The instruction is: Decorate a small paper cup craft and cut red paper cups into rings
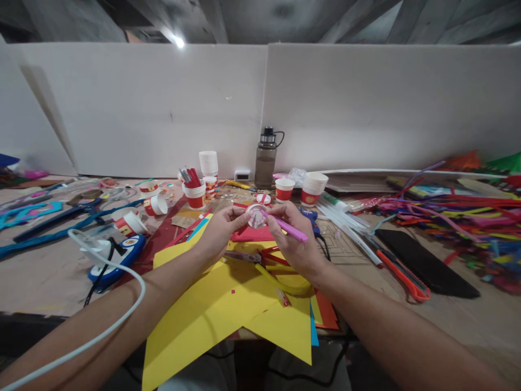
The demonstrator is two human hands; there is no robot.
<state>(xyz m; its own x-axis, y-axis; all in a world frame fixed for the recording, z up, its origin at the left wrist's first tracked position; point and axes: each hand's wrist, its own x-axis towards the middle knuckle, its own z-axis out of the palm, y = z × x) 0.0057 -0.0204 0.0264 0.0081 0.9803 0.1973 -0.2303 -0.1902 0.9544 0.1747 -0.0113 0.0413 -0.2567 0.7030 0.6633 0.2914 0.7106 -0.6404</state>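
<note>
My left hand pinches the rim of a small round white piece with a reddish edge and pinkish marks on its face. In my right hand is a pink marker, its tip end against or very near that round piece. Both hands are above sheets of yellow paper lying over the table's front edge. Beneath the hands, scissors with red handles rest on the paper, near a curved yellow strip. Just behind the hands stands a small red-and-white cup piece.
Behind are a water bottle, a red-and-white paper cup and a cup holding red sticks. Tipped cups and a blue power strip lie left. Right are an orange cutter, a black phone-like slab and colourful strips.
</note>
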